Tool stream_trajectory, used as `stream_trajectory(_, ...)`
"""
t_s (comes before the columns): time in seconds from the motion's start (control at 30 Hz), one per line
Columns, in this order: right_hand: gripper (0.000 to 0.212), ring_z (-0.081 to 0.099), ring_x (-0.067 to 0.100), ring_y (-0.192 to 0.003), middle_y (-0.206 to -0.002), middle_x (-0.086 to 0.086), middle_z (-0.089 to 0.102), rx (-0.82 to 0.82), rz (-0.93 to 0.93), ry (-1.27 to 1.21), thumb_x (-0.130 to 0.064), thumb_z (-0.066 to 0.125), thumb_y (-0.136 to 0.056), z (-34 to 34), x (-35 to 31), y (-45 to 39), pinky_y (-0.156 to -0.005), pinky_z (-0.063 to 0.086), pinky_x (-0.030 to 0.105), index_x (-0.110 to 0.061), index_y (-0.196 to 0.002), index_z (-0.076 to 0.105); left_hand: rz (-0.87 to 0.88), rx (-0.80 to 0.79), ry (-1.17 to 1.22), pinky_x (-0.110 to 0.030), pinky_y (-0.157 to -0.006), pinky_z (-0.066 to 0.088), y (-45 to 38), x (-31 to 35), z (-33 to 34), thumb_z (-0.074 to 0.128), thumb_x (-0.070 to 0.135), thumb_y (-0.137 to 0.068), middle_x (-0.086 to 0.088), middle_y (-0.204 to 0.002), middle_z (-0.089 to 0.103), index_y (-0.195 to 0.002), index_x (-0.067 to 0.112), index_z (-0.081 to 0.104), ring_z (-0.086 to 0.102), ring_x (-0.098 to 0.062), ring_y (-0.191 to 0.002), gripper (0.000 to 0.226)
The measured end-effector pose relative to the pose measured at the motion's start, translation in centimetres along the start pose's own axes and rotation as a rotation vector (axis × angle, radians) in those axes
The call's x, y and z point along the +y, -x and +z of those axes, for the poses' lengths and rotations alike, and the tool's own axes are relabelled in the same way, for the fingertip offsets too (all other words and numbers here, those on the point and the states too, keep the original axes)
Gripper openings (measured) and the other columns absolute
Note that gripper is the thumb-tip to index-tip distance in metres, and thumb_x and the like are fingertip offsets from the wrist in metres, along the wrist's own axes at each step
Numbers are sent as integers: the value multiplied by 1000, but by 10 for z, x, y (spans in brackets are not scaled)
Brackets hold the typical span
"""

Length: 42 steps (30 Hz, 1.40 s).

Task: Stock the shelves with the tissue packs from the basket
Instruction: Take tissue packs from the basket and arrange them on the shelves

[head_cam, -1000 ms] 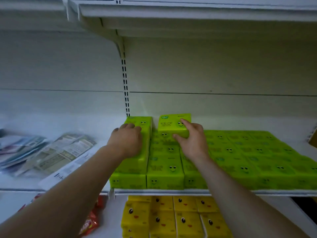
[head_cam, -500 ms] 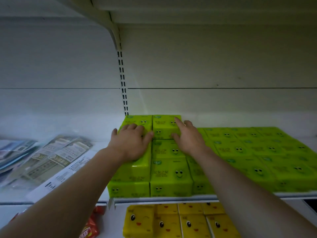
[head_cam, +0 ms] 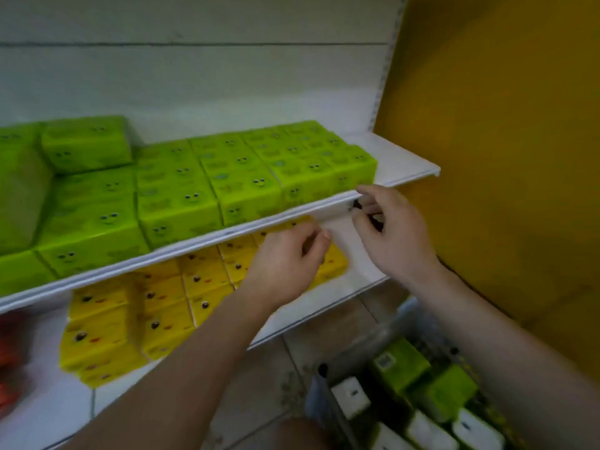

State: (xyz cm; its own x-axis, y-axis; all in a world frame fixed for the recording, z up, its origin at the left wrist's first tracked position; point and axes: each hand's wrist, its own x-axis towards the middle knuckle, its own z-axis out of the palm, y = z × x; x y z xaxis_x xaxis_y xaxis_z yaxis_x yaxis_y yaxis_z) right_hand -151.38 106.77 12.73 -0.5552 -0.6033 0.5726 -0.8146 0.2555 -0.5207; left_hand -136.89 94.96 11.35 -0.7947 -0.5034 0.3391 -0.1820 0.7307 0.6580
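Green tissue packs [head_cam: 181,193] with smiley faces fill the upper white shelf [head_cam: 402,164], and one more green pack [head_cam: 86,142] lies on top at the back left. Yellow tissue packs [head_cam: 130,316] lie on the shelf below. Both hands are off the packs, in the air in front of the shelf edge, holding nothing. My left hand [head_cam: 285,264] hangs with loosely curled fingers over the yellow packs. My right hand [head_cam: 393,232] hovers near the upper shelf's front lip, fingers relaxed. A basket [head_cam: 328,401] at bottom right holds more green tissue packs [head_cam: 451,391].
A yellow-brown panel [head_cam: 503,157] stands to the right of the shelving. Red packaged goods [head_cam: 9,358] sit at the far left of the lower shelf. Tiled floor [head_cam: 276,384] shows below the shelves. The right end of the upper shelf is bare.
Both hands have let go of the green packs at the back of the shelf and pulled away toward the right. My view has swung right and down, bringing the basket into sight.
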Motion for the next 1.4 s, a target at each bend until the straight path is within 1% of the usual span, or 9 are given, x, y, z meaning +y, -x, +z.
stream_trajectory(0.3,30,64,27,-102,-108,7,70,-594,488,283,-33,60,-91,-67,129,186,-73,45,29,-20,-119,61,35,-595,2,-35,-75,49,94,40,192,50,30,-97,-8,-99,70,-101,19,63,65,-27,-93,17)
stream_trajectory(0.43,69,51,29,-128,-141,8,53,-1141,722,383,-51,63,-86,-60,156,268,-95,46,35,-21,-144,42,-47,-787,26,-39,-80,54,134,35,229,47,31,-99,-3,-103,68,-113,23,58,64,-23,-94,19)
stream_trajectory(0.53,86,43,29,-136,-153,10,40,-1290,828,391,-63,60,-83,-59,164,308,-105,41,36,-19,-151,31,-102,-809,50,-41,-83,55,151,30,242,45,31,-100,-1,-112,67,-122,26,55,64,-19,-97,24)
stream_trajectory(0.67,97,42,36,-135,-153,17,32,-1235,1001,363,-74,49,-80,-52,153,342,-105,39,43,-19,-153,17,-108,-816,24,-42,-84,53,164,24,246,45,31,-101,-1,-113,67,-124,25,53,63,-19,-98,26)
stream_trajectory(0.83,80,50,35,-124,-142,15,37,-1026,1068,282,-59,57,-78,-67,139,321,-93,45,38,-20,-144,32,-167,-767,115,-37,-85,54,163,25,237,46,30,-101,2,-109,67,-128,26,51,64,-15,-96,28)
stream_trajectory(0.97,80,69,28,-94,-109,9,70,-467,1396,-688,-49,70,-45,-112,128,281,-86,53,50,-19,-119,66,-407,-696,397,-15,-84,50,145,32,217,58,51,-90,9,-119,60,-131,31,50,59,-9,-105,47)
stream_trajectory(1.07,75,63,41,-111,-124,22,64,-410,1361,-1290,-42,82,-52,-119,111,260,-91,52,57,-10,-119,70,-610,-746,814,-38,-101,50,129,40,195,65,67,-77,13,-129,61,-132,44,52,60,-10,-117,60)
stream_trajectory(1.27,52,65,42,-108,-118,24,67,-328,1321,-1030,-46,34,-100,-82,94,228,-95,47,64,-11,-133,53,-623,-533,846,-31,-73,60,102,48,151,67,40,-88,6,-102,74,-112,30,65,72,-9,-90,26)
stream_trajectory(1.4,44,68,25,-108,-121,4,69,-400,1044,-939,-52,50,-91,-68,70,202,-86,57,51,-28,-127,56,-607,-339,656,-38,-68,63,88,35,124,66,44,-89,3,-95,71,-107,27,60,72,-14,-82,25)
